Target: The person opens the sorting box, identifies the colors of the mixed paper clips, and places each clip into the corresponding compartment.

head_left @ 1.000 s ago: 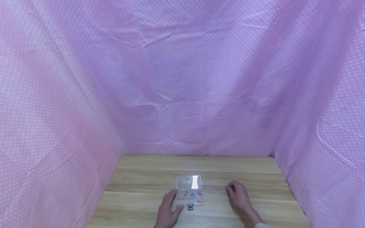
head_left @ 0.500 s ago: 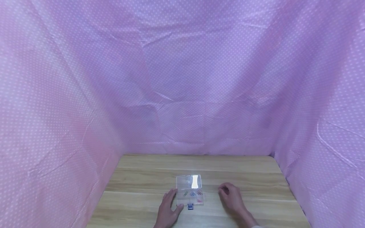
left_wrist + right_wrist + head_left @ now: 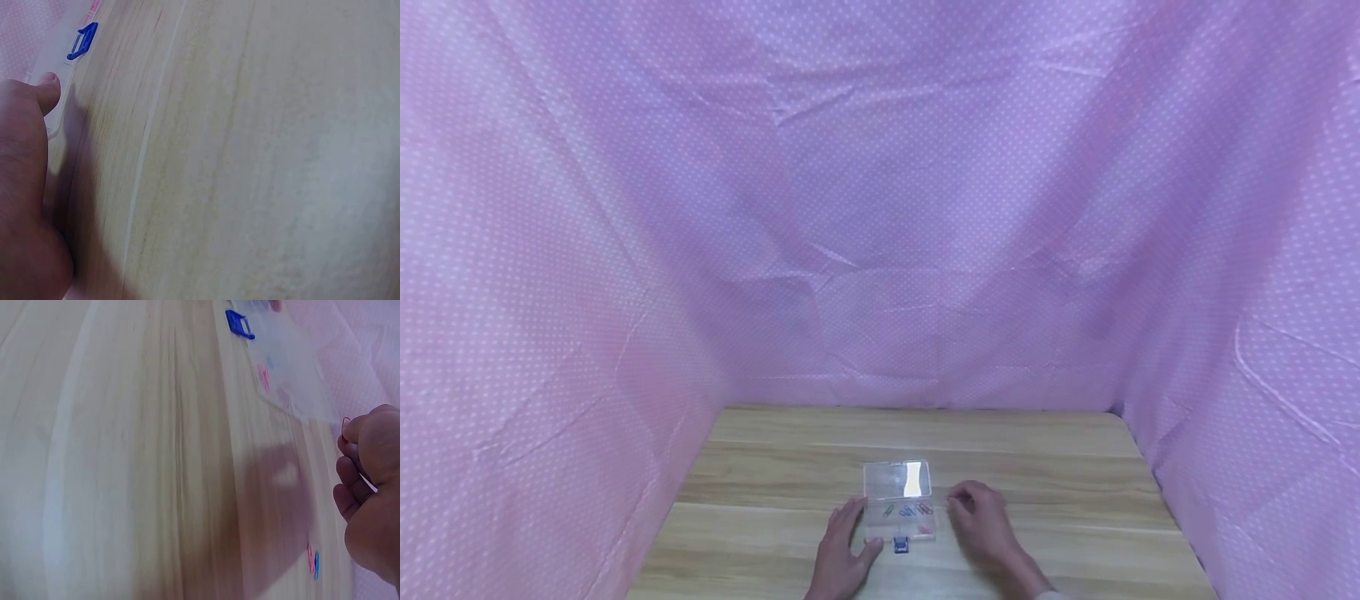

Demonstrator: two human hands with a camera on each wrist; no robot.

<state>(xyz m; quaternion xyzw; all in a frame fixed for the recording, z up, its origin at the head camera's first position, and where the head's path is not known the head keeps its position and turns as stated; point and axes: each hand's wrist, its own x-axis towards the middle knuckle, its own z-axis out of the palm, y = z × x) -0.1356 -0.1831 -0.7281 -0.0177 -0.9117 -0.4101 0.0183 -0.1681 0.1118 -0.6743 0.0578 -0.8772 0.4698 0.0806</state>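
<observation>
A clear plastic compartment box (image 3: pixel 880 531) lies with its lid (image 3: pixel 882 481) folded back and its blue latch (image 3: pixel 901 545) toward the person. Inside, in separate compartments, are a green paper clip (image 3: pixel 889 511), blue paper clips (image 3: pixel 907 512), red paper clips (image 3: pixel 924 508) and pink ones (image 3: pixel 924 529). My left hand (image 3: pixel 838 554) rests at the box's left side, fingers fairly straight, thumb touching the front corner. Just right of the box, my right hand (image 3: pixel 987 527) pinches a red paper clip (image 3: pixel 345 421) between thumb and forefinger, other fingers curled.
In the right wrist view a pink paper clip (image 3: pixel 310 559) and a blue paper clip (image 3: pixel 317 565) lie on the wooden table (image 3: pixel 775 467), below the right hand. Pink dotted cloth (image 3: pixel 880 333) hangs behind the table and along both sides.
My right hand has moved left across the table, from well right of the box to close beside it. The left hand and the box have stayed in place.
</observation>
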